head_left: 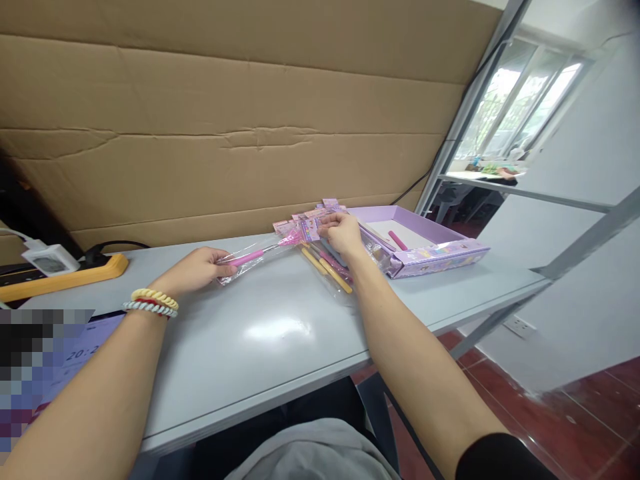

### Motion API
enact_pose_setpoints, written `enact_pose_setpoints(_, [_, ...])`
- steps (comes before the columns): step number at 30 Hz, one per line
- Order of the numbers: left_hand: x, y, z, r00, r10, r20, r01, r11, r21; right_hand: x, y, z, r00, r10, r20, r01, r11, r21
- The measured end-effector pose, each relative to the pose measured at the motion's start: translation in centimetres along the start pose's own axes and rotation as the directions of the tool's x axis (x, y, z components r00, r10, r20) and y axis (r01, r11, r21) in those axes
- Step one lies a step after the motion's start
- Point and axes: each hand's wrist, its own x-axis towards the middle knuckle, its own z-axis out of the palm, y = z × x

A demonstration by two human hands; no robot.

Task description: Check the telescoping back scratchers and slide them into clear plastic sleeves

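Pink pen in a clear plastic sleeve [253, 257] lies low over the grey bench [280, 327], its near end pinched in the closed grip of the left hand [197, 270]. Right hand [343, 232] rests fingers curled on a fan of pink printed packets [307, 225], above yellow and pink pens [327, 267]. Just right sits an open lilac cardboard box [425, 250]. A yellow power strip [65, 277] lies far left.

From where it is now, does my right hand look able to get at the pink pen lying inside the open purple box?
Probably yes: the right hand rests beside the open purple box, and the pink pen lies uncovered.
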Motion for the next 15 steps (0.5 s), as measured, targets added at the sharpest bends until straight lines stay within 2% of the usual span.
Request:
enact_pose_setpoints(6, [-0.1, 0.1, 0.0, 1.0, 0.003, -0.005, -0.003, 1.0, 0.002, -0.2, -0.3, 0.0, 1.0, -0.023, -0.006, 0.022, 1.0, -0.015])
enact_pose_setpoints(9, [-0.1, 0.2, 0.0, 1.0, -0.008, -0.004, 0.008, 1.0, 0.003, -1.0, -1.0, 0.1, 0.993, -0.076, 0.086, 0.073, 0.997, 0.039])
enact_pose_setpoints(12, [-0.1, 0.2, 0.0, 1.0, -0.017, 0.001, 0.017, 1.0, -0.003, -1.6, -1.6, 0.3, 0.965, -0.181, 0.19, 0.165, 0.982, 0.095])
enact_pose_setpoints(15, [-0.1, 0.1, 0.0, 1.0, -0.018, 0.009, 0.018, 1.0, -0.007, -1.4, -1.5, 0.6, 0.957, -0.158, 0.244, 0.123, 0.981, 0.152])
